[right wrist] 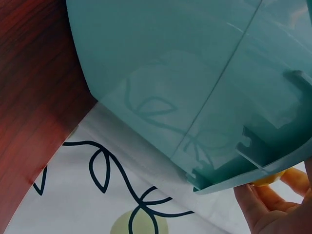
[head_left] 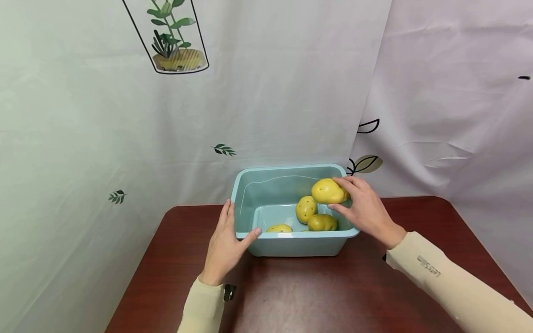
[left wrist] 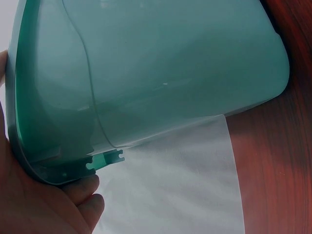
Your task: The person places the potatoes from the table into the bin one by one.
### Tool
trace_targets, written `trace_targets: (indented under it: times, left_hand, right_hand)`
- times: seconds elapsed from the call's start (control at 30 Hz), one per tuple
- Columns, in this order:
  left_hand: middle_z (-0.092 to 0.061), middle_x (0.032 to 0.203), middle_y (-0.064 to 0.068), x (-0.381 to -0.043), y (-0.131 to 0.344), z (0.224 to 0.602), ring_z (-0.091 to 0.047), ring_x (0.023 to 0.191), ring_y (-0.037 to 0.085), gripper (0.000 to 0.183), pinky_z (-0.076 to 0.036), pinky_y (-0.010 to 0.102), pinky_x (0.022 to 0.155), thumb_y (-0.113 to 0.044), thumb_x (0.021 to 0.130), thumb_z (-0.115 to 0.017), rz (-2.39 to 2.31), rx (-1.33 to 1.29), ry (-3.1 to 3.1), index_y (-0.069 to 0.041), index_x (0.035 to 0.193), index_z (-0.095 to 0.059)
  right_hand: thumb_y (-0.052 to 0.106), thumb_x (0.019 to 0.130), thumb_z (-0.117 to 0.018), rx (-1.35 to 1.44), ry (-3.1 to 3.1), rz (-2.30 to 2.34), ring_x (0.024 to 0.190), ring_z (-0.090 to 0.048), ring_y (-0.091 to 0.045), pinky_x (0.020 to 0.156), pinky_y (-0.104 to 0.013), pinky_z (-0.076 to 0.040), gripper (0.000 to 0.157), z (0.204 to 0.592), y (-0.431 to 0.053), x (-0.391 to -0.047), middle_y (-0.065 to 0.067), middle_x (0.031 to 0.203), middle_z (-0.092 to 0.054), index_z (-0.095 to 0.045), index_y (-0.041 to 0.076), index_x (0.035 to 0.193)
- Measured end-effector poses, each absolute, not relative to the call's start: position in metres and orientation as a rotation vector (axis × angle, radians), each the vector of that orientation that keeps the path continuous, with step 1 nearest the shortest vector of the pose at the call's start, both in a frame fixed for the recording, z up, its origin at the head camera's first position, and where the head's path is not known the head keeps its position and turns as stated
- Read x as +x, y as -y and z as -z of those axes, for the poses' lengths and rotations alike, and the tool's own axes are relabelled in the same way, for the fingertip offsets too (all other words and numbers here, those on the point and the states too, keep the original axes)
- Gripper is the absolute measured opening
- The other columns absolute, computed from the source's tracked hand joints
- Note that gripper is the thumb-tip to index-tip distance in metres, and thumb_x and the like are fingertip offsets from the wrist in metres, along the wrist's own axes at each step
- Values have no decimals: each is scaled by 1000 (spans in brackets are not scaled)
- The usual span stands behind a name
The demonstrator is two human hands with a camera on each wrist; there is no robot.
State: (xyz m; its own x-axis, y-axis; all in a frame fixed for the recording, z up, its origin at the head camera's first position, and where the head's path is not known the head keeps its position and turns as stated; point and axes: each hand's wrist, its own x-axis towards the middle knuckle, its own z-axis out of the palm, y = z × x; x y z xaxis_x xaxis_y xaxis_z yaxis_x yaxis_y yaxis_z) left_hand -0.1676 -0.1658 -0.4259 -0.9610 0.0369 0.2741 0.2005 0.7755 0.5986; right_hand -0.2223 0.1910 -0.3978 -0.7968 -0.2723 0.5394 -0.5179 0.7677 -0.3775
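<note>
A light blue plastic basin (head_left: 293, 245) stands on the table. My right hand (head_left: 368, 203) holds a yellow potato (head_left: 327, 191) between thumb and fingers, above the basin's right part. More yellow shows behind it at the fingers; whether that is a second potato is unclear. Below lie a dimpled potato (head_left: 306, 209), a darker potato (head_left: 322, 222) and, partly hidden by the front wall, another potato (head_left: 279, 228). My left hand (head_left: 226, 245) rests at the front left corner, fingers straight along the outside and thumb over the front rim. In the right wrist view, the basin wall (right wrist: 161, 73) hides most of the held potato.
The dark red wooden table (head_left: 287, 291) extends in front of the basin and to both sides. Close behind hangs a pale curtain (head_left: 275, 101) with printed leaves and a plant in a jar. The basin's underside has small notched ribs beneath its rim (left wrist: 105, 161).
</note>
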Motion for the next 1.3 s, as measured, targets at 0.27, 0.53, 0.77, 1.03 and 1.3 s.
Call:
trace_targets:
  times: [0.27,0.53,0.77,1.03,1.3]
  left_hand:
    - [-10,168,-3,-167,166,428,-33,147,25,107,-45,53,101,-74,86,-60,955,-172,2732,-9,161,-20]
    - [-13,168,1,-167,166,428,-35,146,26,107,-45,54,102,-74,86,-60,943,-178,2727,-8,161,-21]
    - [-14,168,4,-167,165,427,-34,146,26,107,-44,54,103,-73,86,-60,926,-182,2726,-7,160,-22]
    - [-13,168,5,-166,166,425,-31,148,28,108,-42,56,105,-73,86,-61,917,-187,2727,-5,160,-21]
    - [-13,168,4,-168,166,423,-31,148,27,110,-43,55,104,-74,85,-60,934,-187,2733,-5,160,-21]
  right_hand:
    - [21,76,-90,590,2492,-737,114,-54,-39,93,-56,-47,62,400,-190,-224,-19,122,-60,-64,0,128]
    - [13,82,-84,581,2440,-739,117,-53,-41,98,-56,-43,41,401,-192,-224,-19,123,-61,-70,-1,117]
    - [12,84,-81,557,2424,-756,118,-52,-41,95,-56,-44,37,403,-195,-222,-19,125,-60,-70,-2,117]
    - [13,85,-80,553,2415,-766,118,-52,-42,93,-57,-44,37,404,-195,-221,-21,127,-59,-70,-2,118]
    - [10,86,-79,550,2386,-780,119,-51,-41,96,-57,-42,42,403,-197,-221,-20,125,-60,-66,-2,124]
